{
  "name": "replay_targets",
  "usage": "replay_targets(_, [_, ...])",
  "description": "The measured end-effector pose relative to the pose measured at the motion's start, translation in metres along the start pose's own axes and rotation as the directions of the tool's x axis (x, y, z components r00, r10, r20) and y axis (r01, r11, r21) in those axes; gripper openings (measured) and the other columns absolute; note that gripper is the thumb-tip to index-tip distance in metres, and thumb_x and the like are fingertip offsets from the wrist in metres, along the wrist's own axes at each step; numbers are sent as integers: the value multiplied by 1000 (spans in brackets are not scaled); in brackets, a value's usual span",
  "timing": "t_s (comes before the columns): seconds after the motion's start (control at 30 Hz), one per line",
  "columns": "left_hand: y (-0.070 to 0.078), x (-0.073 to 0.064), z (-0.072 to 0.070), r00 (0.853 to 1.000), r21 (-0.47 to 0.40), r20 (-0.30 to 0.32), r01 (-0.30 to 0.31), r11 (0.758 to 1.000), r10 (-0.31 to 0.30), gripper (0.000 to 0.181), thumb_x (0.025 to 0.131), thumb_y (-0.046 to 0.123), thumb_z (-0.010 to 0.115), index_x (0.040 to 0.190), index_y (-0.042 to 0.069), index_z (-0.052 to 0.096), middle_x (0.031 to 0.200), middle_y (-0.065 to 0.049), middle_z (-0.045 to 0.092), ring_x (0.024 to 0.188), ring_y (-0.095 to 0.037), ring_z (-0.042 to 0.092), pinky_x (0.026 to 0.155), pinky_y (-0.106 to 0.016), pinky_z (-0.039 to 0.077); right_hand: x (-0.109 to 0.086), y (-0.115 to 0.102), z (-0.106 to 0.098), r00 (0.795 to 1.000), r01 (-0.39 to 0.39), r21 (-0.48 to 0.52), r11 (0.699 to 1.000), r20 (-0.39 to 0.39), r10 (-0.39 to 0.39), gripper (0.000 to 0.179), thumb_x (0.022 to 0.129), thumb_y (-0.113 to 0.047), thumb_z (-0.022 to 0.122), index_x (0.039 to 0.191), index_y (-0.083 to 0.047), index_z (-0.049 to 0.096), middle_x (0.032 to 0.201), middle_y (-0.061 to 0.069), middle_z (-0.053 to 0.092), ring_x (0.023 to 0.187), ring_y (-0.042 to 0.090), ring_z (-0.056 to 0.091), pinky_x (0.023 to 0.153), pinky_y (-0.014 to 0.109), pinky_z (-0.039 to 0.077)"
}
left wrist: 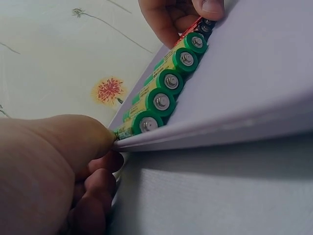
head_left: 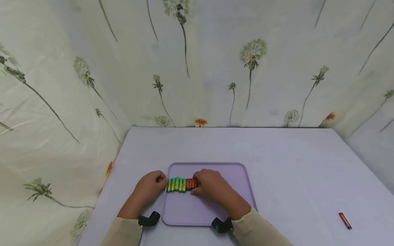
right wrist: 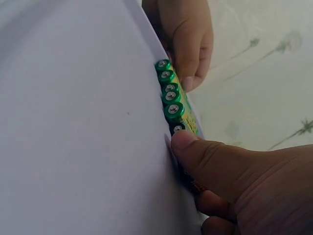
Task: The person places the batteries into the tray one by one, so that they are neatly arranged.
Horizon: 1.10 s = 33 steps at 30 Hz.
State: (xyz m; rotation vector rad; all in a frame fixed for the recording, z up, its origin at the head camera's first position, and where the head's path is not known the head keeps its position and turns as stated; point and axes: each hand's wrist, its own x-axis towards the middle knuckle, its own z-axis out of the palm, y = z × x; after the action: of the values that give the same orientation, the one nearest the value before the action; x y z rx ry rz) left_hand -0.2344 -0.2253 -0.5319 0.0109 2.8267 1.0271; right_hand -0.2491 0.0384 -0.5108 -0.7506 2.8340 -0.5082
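Observation:
A row of several green-and-yellow batteries (head_left: 176, 185) lies side by side on a lilac tray (head_left: 215, 220), starting at its left rim. Red batteries with black ends (head_left: 189, 184) continue the row rightward. My right hand (head_left: 213, 186) grips the red batteries at the right end, thumb on their near ends and fingers at the far side; it hides part of them. At the left rim, my left hand (head_left: 150, 187) pinches the tray edge, its thumb (left wrist: 93, 134) right beside the outermost green battery (left wrist: 146, 123) and its other fingers curled below the rim.
A single red battery (head_left: 345, 220) lies apart on the white-covered table (head_left: 292, 177), far to the right of the tray. Flower-patterned sheeting (head_left: 212, 68) stands behind the table and along both sides. Both wrists wear black camera mounts (head_left: 149, 219).

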Motion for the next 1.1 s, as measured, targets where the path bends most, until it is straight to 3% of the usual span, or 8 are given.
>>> replay_targets(0.67, [1, 1, 0, 1000, 9, 2, 4, 1000, -4, 12, 100, 30, 69, 93, 20, 68, 85, 3, 61, 81, -16, 54, 73, -35, 43, -6, 5, -7, 1000, -12, 18, 1000, 18, 11, 59, 78, -46, 91, 122, -12, 71, 98, -5, 66, 90, 13, 58, 83, 38, 51])
replay_targets(0.87, [1, 0, 1, 1000, 17, 0, 13, 1000, -13, 12, 100, 30, 69, 92, 21, 68, 84, 4, 61, 81, -16, 54, 74, -35, 43, -11, 19, -14, 999, -51, 33, 998, 17, 50, 65, 80, -49, 89, 131, -14, 68, 107, -2, 69, 103, 16, 62, 94, 41, 52])
replay_targets(1.1, [2, -1, 2, 1000, 4, 7, 19, 1000, -19, 12, 100, 30, 68, 92, 21, 68, 85, 4, 60, 82, -16, 54, 73, -35, 42, -20, 30, -34, 990, -143, 115, 983, 5, 143, 63, 81, -44, 90, 132, -15, 68, 112, -1, 70, 106, 17, 64, 94, 42, 54])
